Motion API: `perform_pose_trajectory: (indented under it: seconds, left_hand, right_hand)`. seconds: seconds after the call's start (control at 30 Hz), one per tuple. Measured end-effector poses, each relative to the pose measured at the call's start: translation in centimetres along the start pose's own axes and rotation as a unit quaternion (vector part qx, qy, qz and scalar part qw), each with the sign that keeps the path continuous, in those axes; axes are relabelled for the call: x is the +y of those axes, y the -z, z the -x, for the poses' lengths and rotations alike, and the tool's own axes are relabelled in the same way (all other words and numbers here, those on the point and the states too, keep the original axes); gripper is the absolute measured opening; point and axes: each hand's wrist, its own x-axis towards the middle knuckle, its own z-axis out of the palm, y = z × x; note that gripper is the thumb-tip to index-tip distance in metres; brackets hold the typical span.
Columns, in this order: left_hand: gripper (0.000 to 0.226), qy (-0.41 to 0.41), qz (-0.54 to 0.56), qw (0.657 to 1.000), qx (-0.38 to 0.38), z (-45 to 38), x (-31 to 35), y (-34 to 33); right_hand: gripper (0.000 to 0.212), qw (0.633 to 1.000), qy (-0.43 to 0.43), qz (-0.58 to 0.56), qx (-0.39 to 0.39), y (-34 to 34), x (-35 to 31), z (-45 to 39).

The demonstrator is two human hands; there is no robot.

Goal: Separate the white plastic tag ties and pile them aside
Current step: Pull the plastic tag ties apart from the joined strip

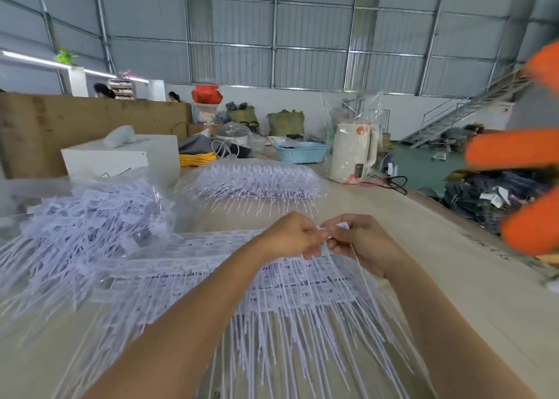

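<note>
Joined rows of white plastic tag ties [287, 292] lie spread on the table in front of me, their thin tails pointing toward me. My left hand [290, 235] pinches the top edge of a row. My right hand [360, 241] pinches a single tag tie [343, 225] by its head, right beside the left fingers; its tail runs down past my right wrist. A loose pile of separated tag ties [90, 223] lies at the left.
A clear bag of tag ties [257, 177] sits farther back on the table [453, 277]. Behind it stand a white box [121, 156], a blue basket [301, 152] and a wrapped white kettle [354, 153]. Blurred orange shapes [514, 150] fill the right edge.
</note>
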Motion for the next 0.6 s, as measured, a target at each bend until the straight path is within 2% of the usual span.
perform_pose_trajectory:
  seconds: [0.1,0.17,0.23,0.3,0.4,0.5,0.6]
  left_hand:
    - [0.04,0.016,0.001,1.0,0.019,-1.1,-0.3,-0.5]
    - [0.043,0.042,-0.008,0.999,0.03,-1.5,-0.9,-0.9]
    - [0.04,0.075,-0.023,0.996,0.038,-1.7,-1.3,-1.4]
    - [0.038,0.087,-0.026,0.994,0.059,-2.0,-1.2,-1.6]
    - [0.042,0.048,-0.004,0.994,0.101,-2.4,-0.8,-1.7]
    - [0.039,0.023,0.022,0.993,0.118,-2.4,-0.8,-1.7]
    - [0.035,0.023,0.052,0.991,0.122,-2.3,-0.6,-1.6]
  right_hand:
    - [0.019,0.989,0.037,0.143,0.008,0.5,0.2,0.1]
    - [0.021,0.964,0.06,0.258,0.004,0.6,0.5,-0.1]
    - [0.016,0.943,0.057,0.326,-0.013,0.6,0.7,-0.2]
    - [0.011,0.948,0.047,0.312,-0.029,0.7,0.7,-0.2]
    - [0.014,0.957,0.055,0.285,-0.024,1.0,0.4,-0.1]
    - [0.016,0.936,0.089,0.341,-0.013,0.9,0.4,-0.4]
    - [0.014,0.918,0.151,0.364,0.042,0.5,0.6,-0.7]
